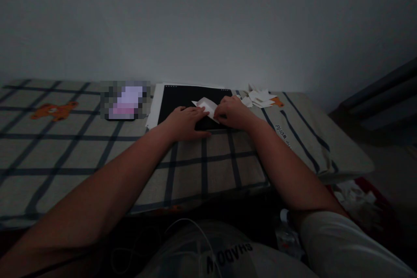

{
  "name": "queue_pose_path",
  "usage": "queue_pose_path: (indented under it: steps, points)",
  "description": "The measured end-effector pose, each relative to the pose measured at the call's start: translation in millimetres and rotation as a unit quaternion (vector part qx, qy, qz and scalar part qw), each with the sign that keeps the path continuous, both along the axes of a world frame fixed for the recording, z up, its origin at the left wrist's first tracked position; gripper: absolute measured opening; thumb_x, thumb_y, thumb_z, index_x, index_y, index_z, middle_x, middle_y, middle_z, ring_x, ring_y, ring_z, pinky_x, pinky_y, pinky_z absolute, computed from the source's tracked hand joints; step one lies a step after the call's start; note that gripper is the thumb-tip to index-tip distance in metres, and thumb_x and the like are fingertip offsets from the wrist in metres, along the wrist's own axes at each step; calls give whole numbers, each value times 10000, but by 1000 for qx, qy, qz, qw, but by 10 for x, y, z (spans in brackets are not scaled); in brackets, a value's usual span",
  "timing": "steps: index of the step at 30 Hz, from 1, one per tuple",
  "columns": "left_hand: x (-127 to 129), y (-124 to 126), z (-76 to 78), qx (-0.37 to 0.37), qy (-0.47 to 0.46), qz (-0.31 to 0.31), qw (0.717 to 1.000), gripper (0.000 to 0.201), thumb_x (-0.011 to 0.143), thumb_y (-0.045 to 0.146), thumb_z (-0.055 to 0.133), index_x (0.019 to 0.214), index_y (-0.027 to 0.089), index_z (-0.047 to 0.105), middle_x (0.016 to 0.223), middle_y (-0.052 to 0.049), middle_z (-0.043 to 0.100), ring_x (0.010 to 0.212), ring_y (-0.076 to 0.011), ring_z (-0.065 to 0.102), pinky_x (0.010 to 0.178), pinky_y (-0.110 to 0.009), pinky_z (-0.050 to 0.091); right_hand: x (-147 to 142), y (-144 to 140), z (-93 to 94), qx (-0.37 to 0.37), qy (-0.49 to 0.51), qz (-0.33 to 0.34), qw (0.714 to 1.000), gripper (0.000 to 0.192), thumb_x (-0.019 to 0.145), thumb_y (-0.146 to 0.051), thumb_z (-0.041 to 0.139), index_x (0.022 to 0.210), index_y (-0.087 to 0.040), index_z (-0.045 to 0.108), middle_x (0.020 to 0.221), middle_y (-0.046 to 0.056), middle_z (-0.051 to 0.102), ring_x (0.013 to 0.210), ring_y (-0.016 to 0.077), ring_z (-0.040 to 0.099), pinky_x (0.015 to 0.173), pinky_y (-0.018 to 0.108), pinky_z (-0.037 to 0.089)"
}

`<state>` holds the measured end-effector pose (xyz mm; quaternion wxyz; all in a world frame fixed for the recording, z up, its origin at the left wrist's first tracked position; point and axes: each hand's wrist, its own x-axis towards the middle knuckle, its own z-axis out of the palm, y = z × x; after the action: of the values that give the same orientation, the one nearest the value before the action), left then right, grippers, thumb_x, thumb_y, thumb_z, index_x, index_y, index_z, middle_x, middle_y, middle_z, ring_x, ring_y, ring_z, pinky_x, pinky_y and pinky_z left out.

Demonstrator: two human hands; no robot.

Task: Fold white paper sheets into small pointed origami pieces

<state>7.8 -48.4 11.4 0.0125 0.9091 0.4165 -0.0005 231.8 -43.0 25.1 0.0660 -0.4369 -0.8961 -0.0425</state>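
A small piece of folded white paper (208, 105), with a pointed corner on its left, lies on a black sheet (179, 95). My left hand (187, 123) rests flat with fingers stretched, their tips on the paper's left part and the thumb apart near the front edge. At the paper's right edge, the curled fingers of my right hand (232, 112) pinch it. The fingertips cover part of that edge. White sheets (155, 105) show under the black one on the left. Just beyond my right hand lies a pile of folded white paper pieces (261, 97).
A checked cloth (130, 150) covers the table, which stands against a plain wall (202, 21). Left of the sheets lies a phone (127, 102), blurred out. Below on the right are a plastic bottle (288, 236) and a red container (389, 208) with white scraps. A thin cable (195, 224) crosses my lap.
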Motion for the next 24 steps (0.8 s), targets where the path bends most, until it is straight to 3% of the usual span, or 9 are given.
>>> queue_pose_path:
  steps: [9,16,24]
  points:
    - [35,-16,36,2,15,-6,1000,823,884,721,502,1533,220,434,1633,-100,355,1471,-303,377,1170,-492,297,8,-3,9,-9,0,17,1000,224,900,-190,589,981,-223,796,1038,51,768,1068,256,553,889,410,304]
    - [23,-13,10,-2,10,-5,1000,860,888,735,484,1571,225,369,1641,-103,337,1480,-317,359,1180,-498,272,-17,-14,17,2,-9,-4,1000,230,903,-214,579,969,-211,799,1014,84,749,1054,260,559,896,412,315]
    - [38,-27,25,-3,20,-2,1000,828,888,737,476,1549,244,412,1643,-96,334,1490,-297,347,1183,-500,271,-27,-39,40,-6,-16,5,1000,230,882,-220,579,946,-204,799,1002,86,749,1049,267,550,909,424,310]
